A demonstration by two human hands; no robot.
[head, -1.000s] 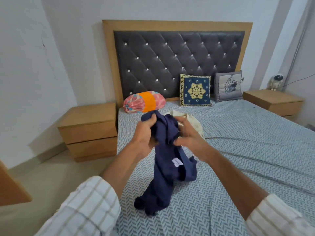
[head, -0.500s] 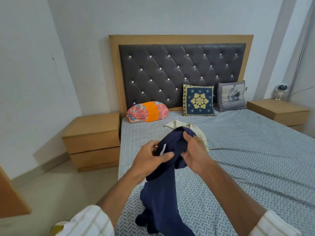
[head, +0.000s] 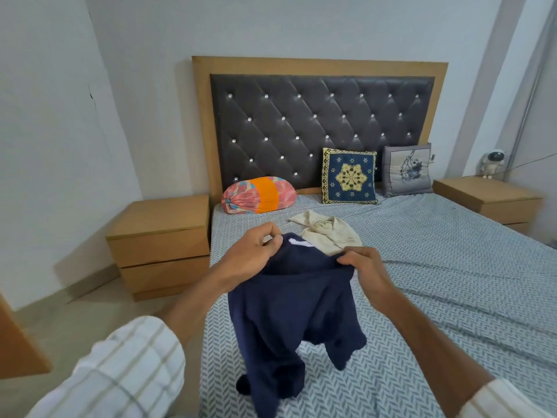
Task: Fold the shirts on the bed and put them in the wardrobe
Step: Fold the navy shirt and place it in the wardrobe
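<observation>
Here, the navy shirt is held up above the bed near its left edge, hem trailing on the sheet. Its top edge is pinched by the left hand and the right hand, set apart. A white label beside the left hand is unreadable. A cream shirt lies crumpled just beyond the hands; open sheet is seen right of the right hand.

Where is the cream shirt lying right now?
In the head view the cream shirt lies crumpled on the bed, near the middle, just behind the navy shirt held up by both hands and in front of the blue patterned cushion.
</observation>
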